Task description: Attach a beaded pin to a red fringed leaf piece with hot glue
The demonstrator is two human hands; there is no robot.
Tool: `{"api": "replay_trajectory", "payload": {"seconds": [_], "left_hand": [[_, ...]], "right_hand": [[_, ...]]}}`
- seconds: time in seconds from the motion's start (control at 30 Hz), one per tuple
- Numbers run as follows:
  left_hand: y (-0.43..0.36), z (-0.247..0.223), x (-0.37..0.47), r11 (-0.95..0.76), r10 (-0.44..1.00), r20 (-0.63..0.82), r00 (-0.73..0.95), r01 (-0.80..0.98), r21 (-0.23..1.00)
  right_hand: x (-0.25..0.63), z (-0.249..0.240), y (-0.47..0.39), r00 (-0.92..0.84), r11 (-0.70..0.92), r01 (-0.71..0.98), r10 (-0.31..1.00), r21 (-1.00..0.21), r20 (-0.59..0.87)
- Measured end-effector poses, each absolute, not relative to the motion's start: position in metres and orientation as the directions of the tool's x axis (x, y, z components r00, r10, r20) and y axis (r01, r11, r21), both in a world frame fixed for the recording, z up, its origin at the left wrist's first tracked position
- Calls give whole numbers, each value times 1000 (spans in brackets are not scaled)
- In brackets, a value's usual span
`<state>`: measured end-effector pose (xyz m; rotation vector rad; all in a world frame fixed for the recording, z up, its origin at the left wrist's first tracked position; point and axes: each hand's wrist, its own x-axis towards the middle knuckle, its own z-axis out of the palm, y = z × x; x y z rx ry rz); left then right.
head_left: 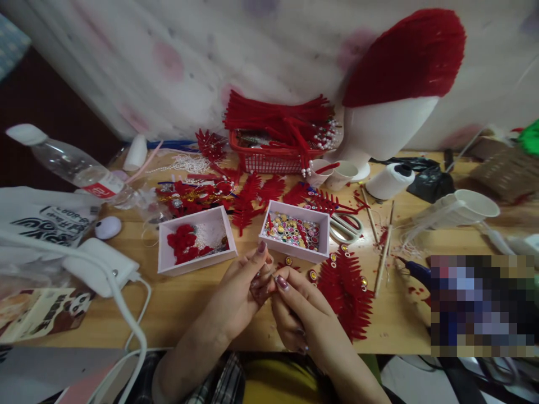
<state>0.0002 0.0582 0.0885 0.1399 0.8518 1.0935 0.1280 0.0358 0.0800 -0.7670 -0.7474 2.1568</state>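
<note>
My left hand (244, 280) and my right hand (301, 308) meet at the fingertips, low in the middle of the view. Both are closed in a pinch; whatever lies between the fingertips is too small to make out. Just beyond them stands a white box (295, 256) of gold, pink and pearl gems. Another white box (197, 265), holding red fluffy pieces and small beads, is further left. Beside my right hand lies a red feathery leaf piece (347, 292), with gold gems (312, 275) along its edge.
Behind the boxes, a red basket (273, 160) holds red fuzzy stems. A white head form (391, 123) wears a red cap. Scissors (347, 227), sticks (384, 252), a thread spool (389, 180) and a glue gun (416, 272) are right; a bottle (76, 165) and white cable (122, 303) are left.
</note>
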Motion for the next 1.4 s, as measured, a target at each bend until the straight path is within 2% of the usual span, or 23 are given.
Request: {"api": "replay_trajectory", "payload": {"seconds": [0.13, 0.37, 0.57, 0.73, 1.0, 1.13, 1.4], "left_hand": [[55, 89, 1, 499, 830, -515, 214, -697, 515], [54, 86, 7, 513, 821, -524, 227, -694, 504], [60, 93, 9, 539, 752, -619, 229, -754, 375], [63, 92, 14, 497, 770, -617, 163, -760, 419], [65, 86, 14, 514, 779, -585, 225, -763, 391], [63, 87, 14, 514, 794, -539, 281, -784, 348], [59, 89, 19, 568, 739, -611, 284, -750, 339]], "right_hand": [[133, 79, 33, -606, -635, -399, 724, -661, -329], [141, 76, 31, -572, -628, -392, 739, -672, -356], [144, 82, 34, -566, -630, -429, 746, -647, -351], [147, 85, 33, -559, -639, -426, 743, -641, -368], [145, 85, 36, -576, -635, -441, 742, -634, -342], [143, 87, 38, -519, -589, -501, 791, -634, -324], [141, 88, 38, -492, -579, -503, 802, -642, -338]]}}
